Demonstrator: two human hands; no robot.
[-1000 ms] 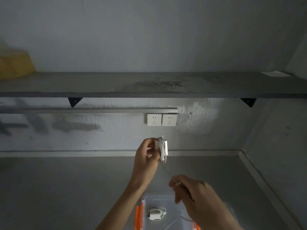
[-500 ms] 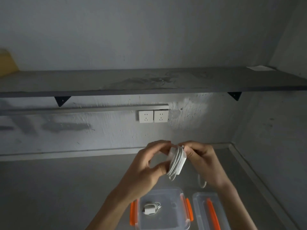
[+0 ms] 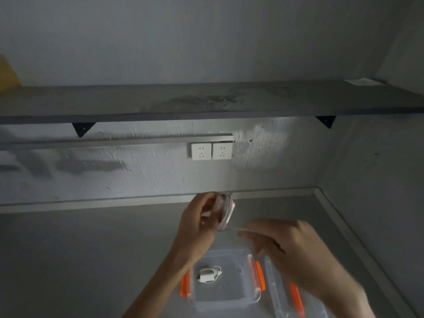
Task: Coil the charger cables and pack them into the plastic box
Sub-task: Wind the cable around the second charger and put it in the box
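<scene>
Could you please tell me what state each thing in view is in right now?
left hand: raised over the counter, shut on the charger being coiled.
charger being coiled: cable partly wound round it.
right hand: blurred, pinching the loose cable end.
plastic box: open, on the counter.
packed charger: coiled, lying inside the box.
lid: off, beside the box.
wall sockets: nothing plugged in.

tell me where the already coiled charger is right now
In the head view, the coiled charger lies inside the open plastic box, low centre, below the left hand.
</scene>
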